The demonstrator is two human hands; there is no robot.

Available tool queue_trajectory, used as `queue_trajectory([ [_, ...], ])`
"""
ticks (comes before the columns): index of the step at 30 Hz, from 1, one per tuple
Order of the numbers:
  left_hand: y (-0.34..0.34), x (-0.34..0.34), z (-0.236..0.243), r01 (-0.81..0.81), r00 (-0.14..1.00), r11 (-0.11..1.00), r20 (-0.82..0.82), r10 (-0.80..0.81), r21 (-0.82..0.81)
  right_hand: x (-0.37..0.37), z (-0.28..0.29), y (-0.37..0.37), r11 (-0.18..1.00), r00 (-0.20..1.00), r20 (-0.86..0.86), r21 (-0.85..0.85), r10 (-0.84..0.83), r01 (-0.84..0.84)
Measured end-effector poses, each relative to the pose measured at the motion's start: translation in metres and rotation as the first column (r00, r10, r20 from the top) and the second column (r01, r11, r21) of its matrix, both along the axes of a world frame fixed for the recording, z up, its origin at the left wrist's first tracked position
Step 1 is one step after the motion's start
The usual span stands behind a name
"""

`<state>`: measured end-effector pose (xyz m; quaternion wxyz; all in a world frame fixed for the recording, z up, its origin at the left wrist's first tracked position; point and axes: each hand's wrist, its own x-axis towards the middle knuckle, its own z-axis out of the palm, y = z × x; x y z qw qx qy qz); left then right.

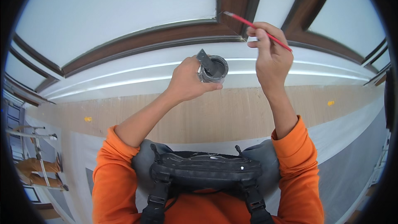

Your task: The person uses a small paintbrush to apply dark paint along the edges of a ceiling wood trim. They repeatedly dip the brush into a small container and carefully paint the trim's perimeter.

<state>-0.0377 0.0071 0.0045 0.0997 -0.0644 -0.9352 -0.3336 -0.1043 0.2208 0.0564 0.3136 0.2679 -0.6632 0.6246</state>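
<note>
My left hand [188,79] is wrapped round a small cup of dark grey paint [223,67], held in front of the white baseboard. A flat grey stick [203,60] leans in the cup, its upper end sticking out past the rim. In my right hand [271,52] is a thin red paintbrush [248,23], pinched between the fingers. Its tip lies at or very near the corner of a brown wooden frame moulding [232,8] with dark edges; whether it touches I cannot tell.
White wall panels [124,12] fill the framed areas. Below them runs a white baseboard [145,74], then a light wood floor strip [199,116] with bits of yellow tape [88,119]. White sheeting [331,141] covers floor nearer me. A person's legs [37,168] and a metal stand [39,149] are at left.
</note>
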Motion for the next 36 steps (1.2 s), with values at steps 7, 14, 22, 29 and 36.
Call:
queue_trajectory([
  [7, 0.003, 0.003, -0.006, 0.048, 0.999, 0.999, 0.020, -0.048, 0.011, 0.003, -0.010, 0.006, 0.980, 0.995, -0.103, 0.197, 0.002, 0.018],
  [14, -0.004, 0.006, -0.011, 0.076, 0.997, 0.993, 0.013, -0.078, 0.092, 0.009, -0.011, 0.003, 0.965, 0.975, -0.221, 0.246, -0.037, 0.093],
  [22, -0.008, 0.011, -0.005, 0.090, 0.996, 0.992, 0.015, -0.091, 0.085, 0.011, -0.010, -0.006, 0.926, 0.978, -0.192, 0.350, -0.079, 0.143],
  [29, -0.010, 0.008, -0.012, 0.106, 0.994, 0.989, -0.043, -0.102, 0.106, 0.007, -0.011, -0.006, 0.897, 0.960, -0.266, 0.399, -0.082, 0.187],
  [36, -0.010, 0.009, -0.007, 0.120, 0.992, 0.988, -0.044, -0.116, 0.096, 0.007, -0.010, -0.011, 0.840, 0.923, -0.370, 0.463, -0.107, 0.283],
])
